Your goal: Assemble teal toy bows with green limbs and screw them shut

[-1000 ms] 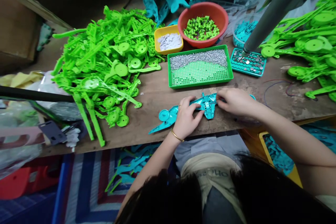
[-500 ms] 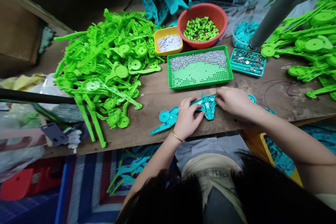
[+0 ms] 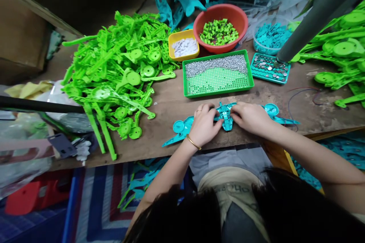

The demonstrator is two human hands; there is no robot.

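A teal plastic toy plane shell (image 3: 227,121) lies on the wooden bench with its wings stretched to both sides and its inner side up. My left hand (image 3: 203,125), with a ring and a gold bangle, grips the left wing close to the body. My right hand (image 3: 248,117) has its fingers pinched at the right edge of the body, over the root of the right wing. Whatever small part may be between those fingertips is hidden. Both round wing openings show beyond my hands.
Behind the shell stands a green tray (image 3: 218,93) of small screws, with a teal tray (image 3: 269,78) of metal discs, a red bowl (image 3: 242,38), a yellow dish (image 3: 175,57) and a clear tub (image 3: 256,45). Green parts (image 3: 114,72) pile up at left. A grey pole (image 3: 308,19) rises at right.
My right hand has moved slightly left and down along the shell's body, uncovering more of the right wing. My left hand keeps its hold. The whole view has shifted a little.
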